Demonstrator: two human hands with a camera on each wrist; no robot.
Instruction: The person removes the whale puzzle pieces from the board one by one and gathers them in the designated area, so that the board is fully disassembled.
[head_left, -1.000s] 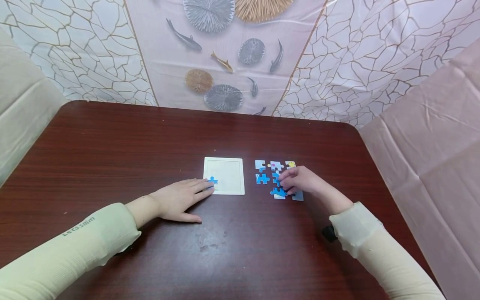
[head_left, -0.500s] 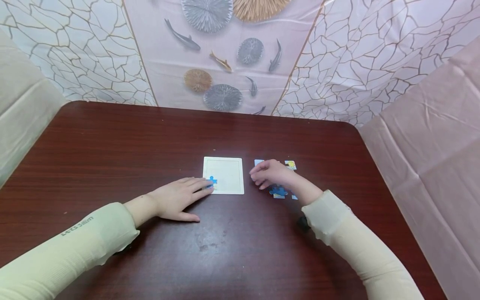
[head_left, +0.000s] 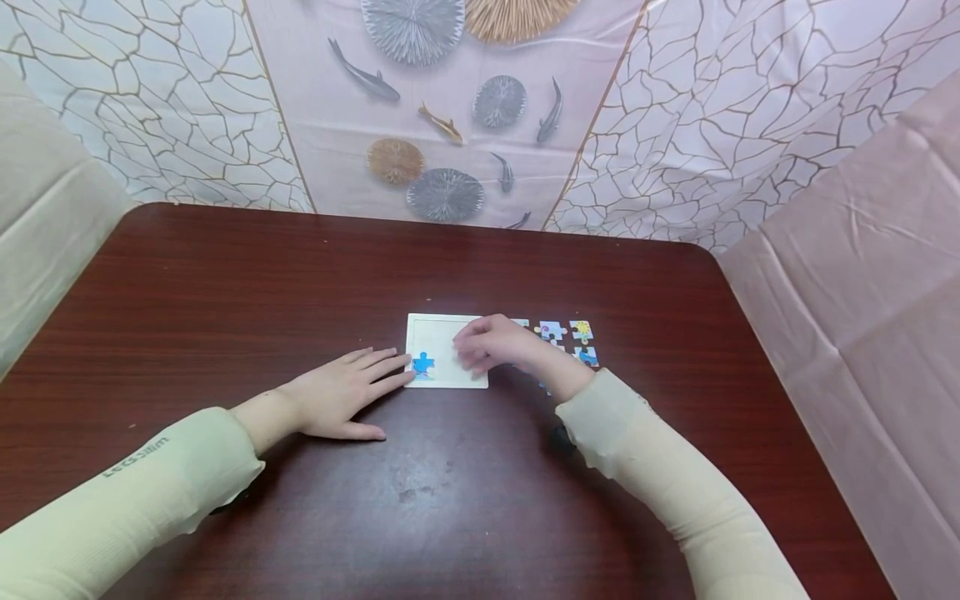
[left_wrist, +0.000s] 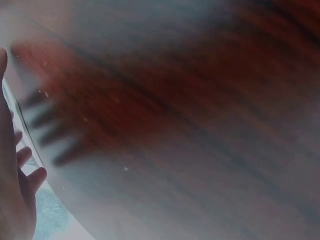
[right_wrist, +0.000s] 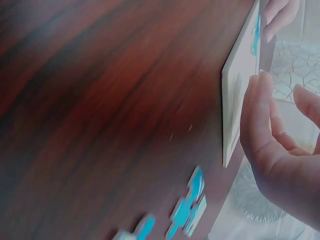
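A square white puzzle tray (head_left: pixel 447 323) lies mid-table, with a blue jigsaw piece (head_left: pixel 423 365) in its near left corner. My left hand (head_left: pixel 341 396) rests flat beside it, fingers spread and fingertips at the tray's left edge. Over the tray's right half is my right hand (head_left: pixel 487 342), slightly blurred, its fingers bent. In the right wrist view, its fingertips reach close over the tray (right_wrist: pixel 232 95). I cannot tell whether a piece is between them. Under and behind the right wrist lie several loose pieces, including a sun piece (head_left: pixel 581 328) and a blue one (right_wrist: pixel 185 210).
The dark wooden table (head_left: pixel 247 292) extends around both hands. A patterned curtain (head_left: pixel 450 108) hangs behind its far edge, and pale cloth (head_left: pixel 862 292) hangs along the right side.
My right hand has moved left from the loose pieces to over the tray. My left hand has drawn back slightly left, uncovering more of the piece in the corner.
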